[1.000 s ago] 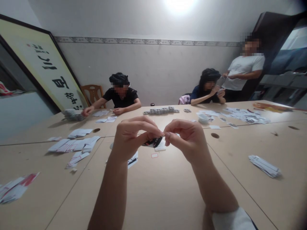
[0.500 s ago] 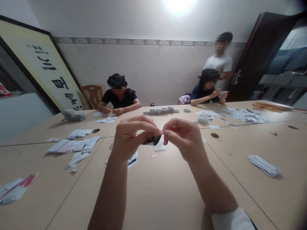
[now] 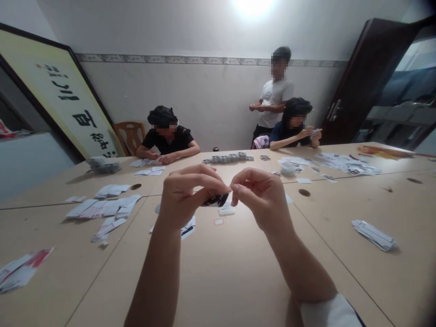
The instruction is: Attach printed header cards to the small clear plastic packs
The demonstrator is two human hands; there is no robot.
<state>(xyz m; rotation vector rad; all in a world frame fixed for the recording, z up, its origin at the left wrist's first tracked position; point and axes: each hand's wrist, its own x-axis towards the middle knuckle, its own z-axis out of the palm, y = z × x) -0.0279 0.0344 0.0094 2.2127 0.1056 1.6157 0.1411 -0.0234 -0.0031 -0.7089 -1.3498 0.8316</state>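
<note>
L hand (image 3: 194, 195) clamped on dark printed piece (image 3: 214, 200), held above tabletop (image 3: 218, 281). R hand (image 3: 259, 195) fingertips pinched tight at piece's R edge, meeting L fingertips; can't tell if R grips anything. I see white card (image 3: 226, 209) just beyond/below hands, small red-edged label (image 3: 218, 222) nearer me, paper stacks (image 3: 102, 206) left of L hand.

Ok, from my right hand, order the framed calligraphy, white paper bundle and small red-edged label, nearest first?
1. Red-edged label: just left of the right hand, on the table.
2. Paper bundle: right side of the table.
3. Framed calligraphy: far left, beyond the table.
</note>
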